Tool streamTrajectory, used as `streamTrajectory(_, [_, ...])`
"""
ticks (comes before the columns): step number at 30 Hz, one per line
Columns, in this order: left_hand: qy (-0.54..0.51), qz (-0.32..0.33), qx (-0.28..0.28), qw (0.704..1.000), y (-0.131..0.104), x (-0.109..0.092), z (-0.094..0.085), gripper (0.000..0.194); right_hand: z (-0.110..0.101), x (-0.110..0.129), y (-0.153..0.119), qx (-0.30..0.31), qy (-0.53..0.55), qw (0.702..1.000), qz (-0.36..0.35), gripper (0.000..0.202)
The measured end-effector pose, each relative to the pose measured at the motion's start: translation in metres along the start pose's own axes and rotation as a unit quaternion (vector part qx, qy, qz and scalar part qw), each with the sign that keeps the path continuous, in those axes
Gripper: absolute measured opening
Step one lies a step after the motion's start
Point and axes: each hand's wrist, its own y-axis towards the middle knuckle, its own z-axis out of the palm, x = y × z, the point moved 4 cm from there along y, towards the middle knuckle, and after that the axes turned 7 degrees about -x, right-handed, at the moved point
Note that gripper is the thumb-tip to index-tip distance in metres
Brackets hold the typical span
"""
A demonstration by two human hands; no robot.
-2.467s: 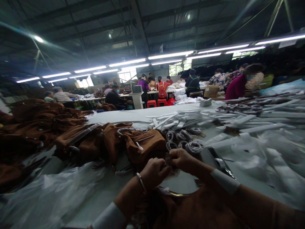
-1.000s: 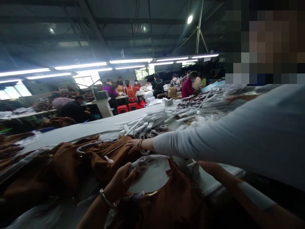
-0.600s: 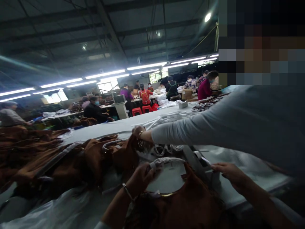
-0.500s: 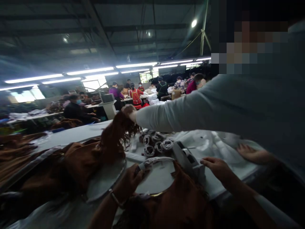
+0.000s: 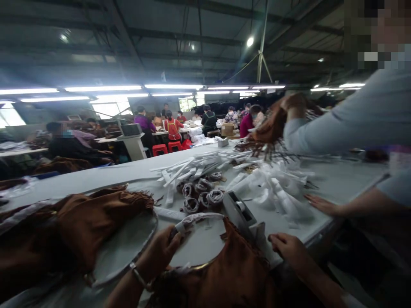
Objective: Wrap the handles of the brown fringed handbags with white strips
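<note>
Currently, the left hand (image 5: 164, 247) grips the pale-wrapped handle (image 5: 201, 217) of a brown bag (image 5: 234, 269) at the bench's (image 5: 122, 173) near edge; most of it looks covered, its ends unclear. Rightward sit coiled straps (image 5: 203, 187), a tape dispenser (image 5: 237, 209) just beside the right hand (image 5: 290, 252), bent fingers' contents untellable, and a co-worker's hand (image 5: 324, 206) crowding the right edge.

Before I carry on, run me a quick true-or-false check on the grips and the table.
1. The left grip holds the wrapped handle of a brown bag. True.
2. The right grip also holds that handle. False: the right grip is beside the grey tape dispenser.
3. Wrapped coils lie left of the dispenser in view. True.
4. The co-worker's raised hand is empty. False: that raised hand holds a brown fringed item.
5. Red stools stand in the background. True.
</note>
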Motion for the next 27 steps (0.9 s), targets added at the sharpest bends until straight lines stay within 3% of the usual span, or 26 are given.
streamTrajectory(1, [-0.007,-0.003,0.003,1.000,-0.001,-0.003,0.000,0.041,0.006,0.018,-0.006,0.014,0.023,0.999,-0.026,0.033])
streamTrajectory(3, [-0.017,-0.003,0.002,1.000,-0.002,-0.011,0.000,0.039,0.035,0.062,-0.024,0.113,0.094,0.987,-0.064,0.033])
streamTrajectory(7, [0.010,-0.002,-0.028,1.000,-0.004,-0.020,-0.003,0.032,0.127,0.135,-0.067,0.275,0.189,0.939,-0.079,0.036])
streamTrajectory(10, [0.043,0.006,-0.039,0.998,-0.005,-0.020,-0.004,0.028,0.190,0.149,-0.082,0.319,0.208,0.923,-0.058,0.041])
streamTrajectory(12, [0.057,0.014,-0.043,0.997,-0.005,-0.020,-0.004,0.028,0.216,0.144,-0.080,0.303,0.197,0.931,-0.047,0.041])
streamTrajectory(15, [0.069,0.031,-0.050,0.996,-0.005,-0.020,-0.004,0.024,0.230,0.131,-0.071,0.269,0.177,0.947,-0.016,0.046])
streamTrajectory(23, [0.106,0.063,-0.057,0.991,-0.006,-0.016,0.001,0.013,0.231,0.127,-0.069,0.261,0.142,0.954,0.026,0.053])
streamTrajectory(27, [0.133,0.115,-0.081,0.981,-0.007,-0.018,0.006,0.013,0.233,0.128,-0.072,0.273,0.156,0.943,0.108,0.046])
